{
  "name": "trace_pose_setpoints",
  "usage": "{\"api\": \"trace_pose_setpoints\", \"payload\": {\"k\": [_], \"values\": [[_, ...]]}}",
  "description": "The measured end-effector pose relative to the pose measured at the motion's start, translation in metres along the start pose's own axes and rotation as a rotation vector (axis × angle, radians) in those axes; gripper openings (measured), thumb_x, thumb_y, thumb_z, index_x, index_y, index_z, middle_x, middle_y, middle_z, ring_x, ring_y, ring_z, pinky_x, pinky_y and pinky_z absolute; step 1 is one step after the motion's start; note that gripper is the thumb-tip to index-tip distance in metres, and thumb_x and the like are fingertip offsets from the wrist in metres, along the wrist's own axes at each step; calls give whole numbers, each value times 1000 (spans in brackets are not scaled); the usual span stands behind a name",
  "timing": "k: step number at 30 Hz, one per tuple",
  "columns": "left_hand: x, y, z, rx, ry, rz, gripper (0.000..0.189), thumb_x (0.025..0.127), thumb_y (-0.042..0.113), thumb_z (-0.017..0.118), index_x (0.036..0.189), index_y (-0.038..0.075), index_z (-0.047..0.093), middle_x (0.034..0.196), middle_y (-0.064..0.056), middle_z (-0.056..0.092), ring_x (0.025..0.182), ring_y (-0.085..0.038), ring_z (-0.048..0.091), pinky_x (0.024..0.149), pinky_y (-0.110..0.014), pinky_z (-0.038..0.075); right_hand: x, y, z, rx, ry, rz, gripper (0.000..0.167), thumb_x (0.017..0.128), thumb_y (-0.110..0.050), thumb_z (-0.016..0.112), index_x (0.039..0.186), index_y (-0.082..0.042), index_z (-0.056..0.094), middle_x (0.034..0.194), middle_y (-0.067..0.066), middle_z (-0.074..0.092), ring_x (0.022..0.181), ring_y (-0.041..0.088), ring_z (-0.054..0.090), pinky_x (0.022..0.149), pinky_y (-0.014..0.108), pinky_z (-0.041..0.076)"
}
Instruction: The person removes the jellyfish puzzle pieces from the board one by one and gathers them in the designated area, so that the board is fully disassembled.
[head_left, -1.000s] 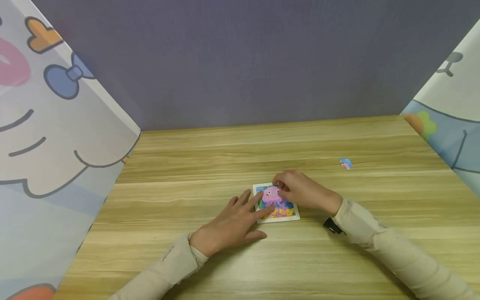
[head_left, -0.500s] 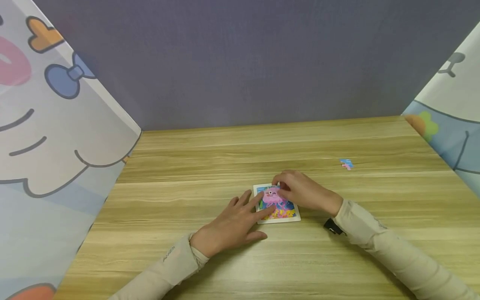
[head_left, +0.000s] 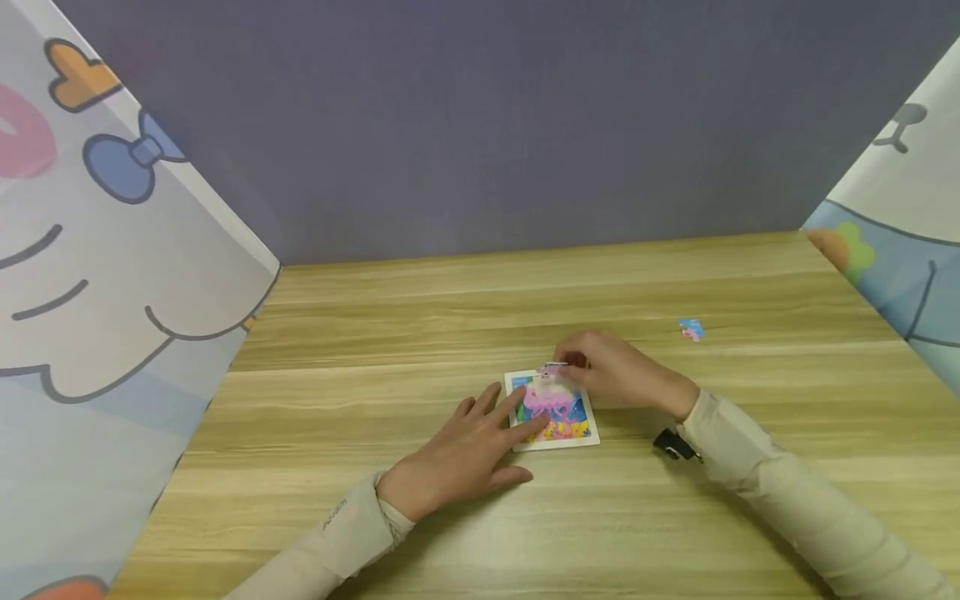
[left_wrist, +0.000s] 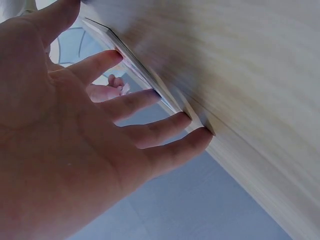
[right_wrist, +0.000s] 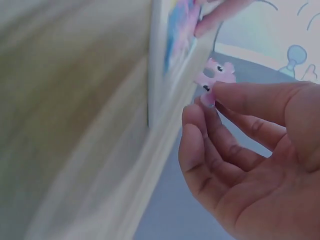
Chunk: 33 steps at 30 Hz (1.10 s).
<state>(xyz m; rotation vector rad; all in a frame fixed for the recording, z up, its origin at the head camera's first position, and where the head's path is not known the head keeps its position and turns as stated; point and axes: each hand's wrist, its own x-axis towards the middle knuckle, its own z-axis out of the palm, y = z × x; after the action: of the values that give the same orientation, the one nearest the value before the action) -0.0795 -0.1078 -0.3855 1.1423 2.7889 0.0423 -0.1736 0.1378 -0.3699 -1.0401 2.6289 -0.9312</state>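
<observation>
Working left to right from my station, with the puzzle board [head_left: 555, 447] as landmark, I see a printed panel [head_left: 97, 275] well left of it. Nearer the board comes my left hand [head_left: 461, 450], fingers spread and nearly straight, gripping nothing — two of them reach over the board's left part, the thumb off its near left corner. The board lies flat on the wooden table [head_left: 390, 325], showing a pink jellyfish with a pale patch near its top. Above its far edge, my right hand [head_left: 618, 371] pinches a pink piece [right_wrist: 220, 75] with eyes, thumb against curled fingers — tilted and raised off the board. Right of the board sits a black object [head_left: 675, 445]; farther right and beyond lies a blue-and-pink piece [head_left: 692, 330].
</observation>
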Motion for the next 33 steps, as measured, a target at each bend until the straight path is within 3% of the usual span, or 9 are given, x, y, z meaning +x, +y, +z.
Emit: {"api": "trace_pose_setpoints", "payload": {"k": [9,26,33], "values": [[-1,-1,-1,-5,4,-1,68,95,58,55,155,32,35,161,-15,28,143,-45,31,104,-60,41,-3,12,-28,-2,46,71,12,94,-5,68,105,-7,70,83,1,70,74,11,62,67,32,52],[0,0,0,-3,-12,-17,68,96,59,53,156,33,33,162,-14,26,144,-43,29,106,-60,39,-10,49,-61,-47,126,96,9,88,-2,74,96,-6,71,79,2,70,72,15,63,64,28,50],[0,0,-1,3,0,-14,67,96,58,54,155,33,35,161,-14,28,144,-43,31,105,-59,40,-13,71,-66,-3,123,154,10,89,-5,74,98,-4,75,81,3,71,72,17,62,61,27,49]]}}
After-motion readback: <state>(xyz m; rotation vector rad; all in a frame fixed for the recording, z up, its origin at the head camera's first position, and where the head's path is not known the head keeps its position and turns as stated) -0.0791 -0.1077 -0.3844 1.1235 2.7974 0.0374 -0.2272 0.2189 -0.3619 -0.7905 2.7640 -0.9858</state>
